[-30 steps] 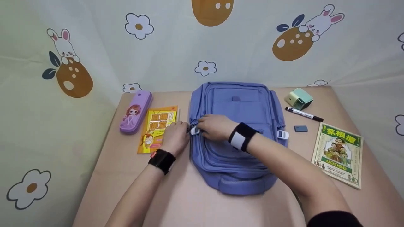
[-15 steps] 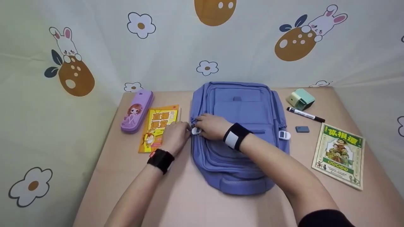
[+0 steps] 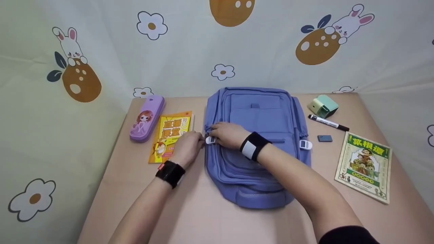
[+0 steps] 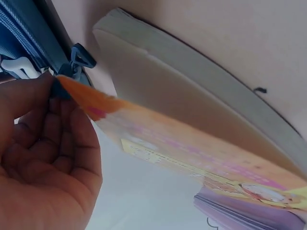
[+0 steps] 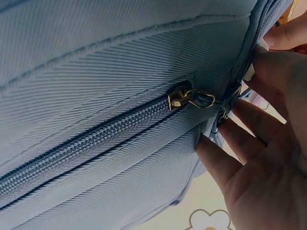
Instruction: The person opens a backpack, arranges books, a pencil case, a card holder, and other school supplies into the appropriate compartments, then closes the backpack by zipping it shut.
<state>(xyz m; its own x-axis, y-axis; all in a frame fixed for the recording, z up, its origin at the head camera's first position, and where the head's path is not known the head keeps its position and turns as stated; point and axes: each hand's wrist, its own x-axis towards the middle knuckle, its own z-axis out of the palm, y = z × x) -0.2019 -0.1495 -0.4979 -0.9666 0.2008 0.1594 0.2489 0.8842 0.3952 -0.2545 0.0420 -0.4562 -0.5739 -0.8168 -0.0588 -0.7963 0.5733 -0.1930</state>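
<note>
A blue backpack point(image 3: 256, 118) lies on the table, front up, its carry handle toward me. My left hand point(image 3: 187, 147) is at its left side, beside the white buckle point(image 3: 210, 140). In the left wrist view, its curled fingers and thumb pinch a dark blue strap end point(image 4: 58, 90), partly hidden by the hand. The raised orange cover of a yellow book point(image 3: 169, 132) reaches those fingertips. My right hand point(image 3: 229, 135) grips the backpack's left edge close to the buckle, fingers bent over the side. Near them in the right wrist view is a brass zipper slider point(image 5: 178, 97).
A purple pencil case point(image 3: 146, 118) lies at the far left. Right of the backpack are a mint pencil sharpener point(image 3: 323, 105), a black-and-white marker point(image 3: 328, 123), a small blue eraser point(image 3: 324, 138) and a green book point(image 3: 364, 166). A patterned curtain point(image 3: 183, 51) stands behind the table.
The left wrist has shifted slightly left and down while its fingertips stay by the buckle. My right hand moved a little left at first, then held its place. The backpack stays put.
</note>
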